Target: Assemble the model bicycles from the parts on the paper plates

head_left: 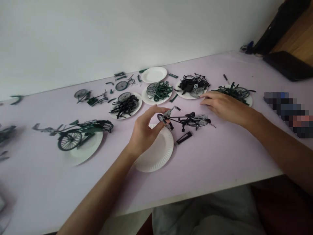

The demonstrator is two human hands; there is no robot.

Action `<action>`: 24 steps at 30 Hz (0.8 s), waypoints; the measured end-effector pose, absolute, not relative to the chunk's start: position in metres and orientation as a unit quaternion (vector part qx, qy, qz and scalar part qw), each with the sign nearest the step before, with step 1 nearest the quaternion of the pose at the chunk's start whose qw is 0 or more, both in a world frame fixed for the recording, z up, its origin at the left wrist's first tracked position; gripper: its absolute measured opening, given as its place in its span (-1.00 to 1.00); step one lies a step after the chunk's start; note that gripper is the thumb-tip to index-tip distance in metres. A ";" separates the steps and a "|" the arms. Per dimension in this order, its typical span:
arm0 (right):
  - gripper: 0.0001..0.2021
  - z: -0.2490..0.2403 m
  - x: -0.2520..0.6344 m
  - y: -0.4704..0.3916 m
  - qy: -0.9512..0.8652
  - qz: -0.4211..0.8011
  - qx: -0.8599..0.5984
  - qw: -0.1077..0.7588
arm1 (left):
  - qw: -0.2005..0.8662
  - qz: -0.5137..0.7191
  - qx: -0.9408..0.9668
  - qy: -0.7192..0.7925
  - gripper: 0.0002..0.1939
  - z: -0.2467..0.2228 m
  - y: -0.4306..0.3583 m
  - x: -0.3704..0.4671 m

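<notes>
My left hand [146, 130] pinches the front end of a small black model bicycle [188, 119], near its handlebar and front wheel. The bicycle's saddle and rear wheel point to the right. Under my left hand lies a white paper plate [156, 153]. A loose black frame-like part [184, 138] rests on the table just below the bicycle. My right hand [220, 105] hovers to the right and above the rear wheel, apart from the bicycle, with its fingers stretched out toward a plate of black parts [193, 85]. Nothing shows in its fingers.
A green model bicycle [83, 133] lies over a plate at left. Plates with green parts [158, 92], black parts [125, 106] and mixed parts [234, 93] stand behind, beside a bare plate [154, 75]. A screwdriver [226, 79] lies back right; a dark flat object [288, 65] is farther right.
</notes>
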State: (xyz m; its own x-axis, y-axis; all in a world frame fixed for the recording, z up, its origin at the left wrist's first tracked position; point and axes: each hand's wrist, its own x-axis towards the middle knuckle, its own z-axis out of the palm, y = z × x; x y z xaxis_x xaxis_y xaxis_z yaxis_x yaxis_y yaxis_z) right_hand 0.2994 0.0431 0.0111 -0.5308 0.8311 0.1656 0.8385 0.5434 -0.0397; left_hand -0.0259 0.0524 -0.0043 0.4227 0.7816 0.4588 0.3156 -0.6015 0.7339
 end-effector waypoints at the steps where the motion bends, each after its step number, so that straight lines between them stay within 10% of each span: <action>1: -0.57 0.011 0.301 0.043 -0.869 -0.013 -0.487 0.089 | 0.284 0.415 0.792 0.347 -0.73 -0.005 0.052 -0.026; 13: -0.58 0.006 0.307 0.024 -0.841 0.028 -0.531 0.102 | 0.265 0.417 0.790 0.363 -0.84 -0.001 0.044 -0.017; 24: -0.78 0.044 0.258 -0.004 -0.749 0.008 -0.509 0.425 | 0.289 0.466 0.727 0.412 -0.89 0.002 0.029 -0.009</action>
